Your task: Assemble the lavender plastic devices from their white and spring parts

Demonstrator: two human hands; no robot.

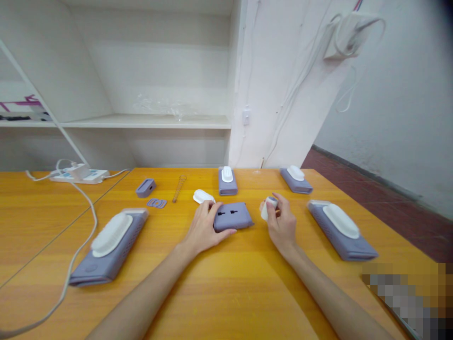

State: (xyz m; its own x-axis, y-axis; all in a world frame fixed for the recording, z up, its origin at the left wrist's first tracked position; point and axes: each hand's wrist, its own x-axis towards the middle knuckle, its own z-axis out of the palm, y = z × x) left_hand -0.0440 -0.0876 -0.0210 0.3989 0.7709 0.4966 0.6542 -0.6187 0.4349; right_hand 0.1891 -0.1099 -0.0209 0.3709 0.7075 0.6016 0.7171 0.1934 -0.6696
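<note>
My left hand [202, 227] is closed around the left end of a purple-grey plastic housing [239, 219] with two black keyhole-shaped slots facing up. To its right, my right hand [283, 224] pinches a small white rounded piece with a purple-grey end [266, 211], held apart from the housing. Just beyond my left hand lies a white ribbed oval piece [204, 196]. Farther left are a thin coil spring [179, 189], a flat purple-grey part with ring-shaped cutouts [156, 203] and a small hollow purple-grey part [146, 188].
Purple-grey units with white oval tops stand at left [111, 245], back middle [227, 182], back right [296, 179] and right [341, 229]. A white cable [92, 208] runs from a power strip [79, 174] across the left side. A pixelated object [403, 297] lies lower right.
</note>
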